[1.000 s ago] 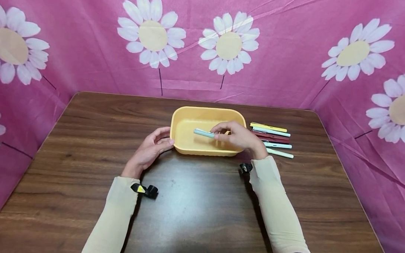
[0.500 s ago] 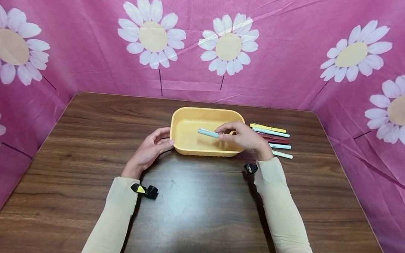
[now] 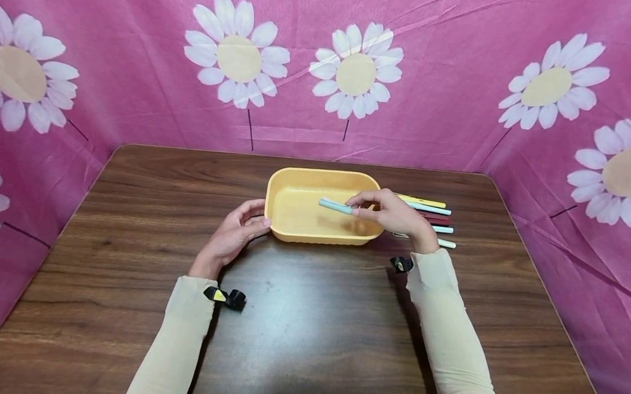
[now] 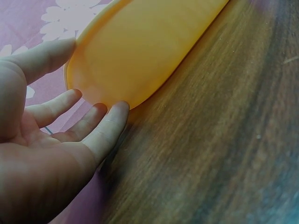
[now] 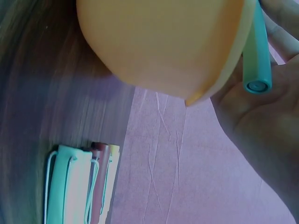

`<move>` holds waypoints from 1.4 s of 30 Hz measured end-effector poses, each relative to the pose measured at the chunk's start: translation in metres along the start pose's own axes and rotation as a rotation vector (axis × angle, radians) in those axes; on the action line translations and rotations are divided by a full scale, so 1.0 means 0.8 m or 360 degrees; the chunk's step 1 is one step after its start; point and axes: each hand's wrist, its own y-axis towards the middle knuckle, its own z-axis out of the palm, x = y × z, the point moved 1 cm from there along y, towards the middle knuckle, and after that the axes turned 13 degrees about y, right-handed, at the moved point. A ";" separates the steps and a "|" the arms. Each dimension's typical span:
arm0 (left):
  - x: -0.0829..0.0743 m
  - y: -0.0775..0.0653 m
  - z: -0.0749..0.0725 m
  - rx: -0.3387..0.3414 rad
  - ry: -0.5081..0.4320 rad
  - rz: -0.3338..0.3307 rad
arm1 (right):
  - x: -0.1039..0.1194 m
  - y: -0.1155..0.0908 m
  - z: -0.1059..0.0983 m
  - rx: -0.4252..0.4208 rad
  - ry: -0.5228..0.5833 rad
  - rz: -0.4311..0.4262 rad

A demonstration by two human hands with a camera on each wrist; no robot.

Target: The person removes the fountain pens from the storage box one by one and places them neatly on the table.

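My right hand (image 3: pixel 391 217) pinches a light blue-green pen (image 3: pixel 334 206) between thumb and fingers, over the inside of a yellow plastic box (image 3: pixel 319 238). The right wrist view shows the pen's end (image 5: pixel 257 70) sticking out past the palm, close beside the box's rim (image 5: pixel 233 51). At the box's left end, my left hand (image 3: pixel 235 231) rests its fingertips against the outer wall. In the left wrist view its fingers are spread and loosely bent along the rounded corner of the box (image 4: pixel 135 51).
Right of the box, several pens lie side by side on the wooden table (image 3: pixel 298 313), partly behind my right hand: a yellow pen (image 3: pixel 430 202), a dark red pen (image 3: pixel 440 220) and pale blue and green ones. A pink flowered cloth (image 3: pixel 302 128) hangs behind the table.
My right hand has shifted to the right with the pen, from mid-box toward the box's right end, covering more of the pens. My left hand and the box stay in place.
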 end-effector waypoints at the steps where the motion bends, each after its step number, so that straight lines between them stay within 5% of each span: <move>1: 0.000 0.000 0.000 0.0001 0.0000 0.0000 | 0.000 -0.001 -0.001 -0.0003 -0.0003 0.0005; 42: 0.002 0.001 -0.001 0.0006 -0.0020 0.0004 | -0.033 -0.053 -0.069 -0.0186 -0.0181 0.0024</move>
